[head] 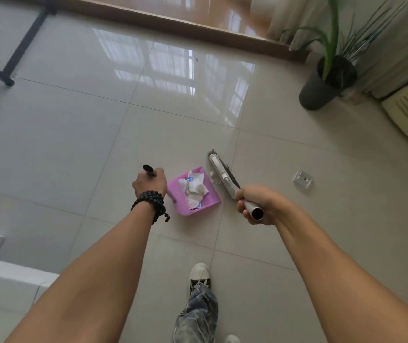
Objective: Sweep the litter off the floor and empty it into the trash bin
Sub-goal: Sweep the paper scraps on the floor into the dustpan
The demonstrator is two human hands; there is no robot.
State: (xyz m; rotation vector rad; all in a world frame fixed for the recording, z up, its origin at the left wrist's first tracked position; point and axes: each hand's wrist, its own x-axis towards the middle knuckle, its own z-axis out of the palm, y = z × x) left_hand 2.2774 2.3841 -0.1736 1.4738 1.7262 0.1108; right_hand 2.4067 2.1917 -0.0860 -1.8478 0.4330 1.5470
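Pink plastic dustpan (195, 194), holding crumpled white paper litter (194, 188), is steadied between the hands by the left hand (149, 181) closed on its black handle (149, 170); the right hand (255, 204) is closed round the grey broom's metal handle (253, 210), bristles herding remaining scraps in.

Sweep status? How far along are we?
Done: crumpled paper sits in the pink dustpan. In hand: left hand on the dustpan handle, right hand on the broom; a scrap lies at the bristles. Left: that scrap, maybe the clear piece, then emptying; no bin in view.
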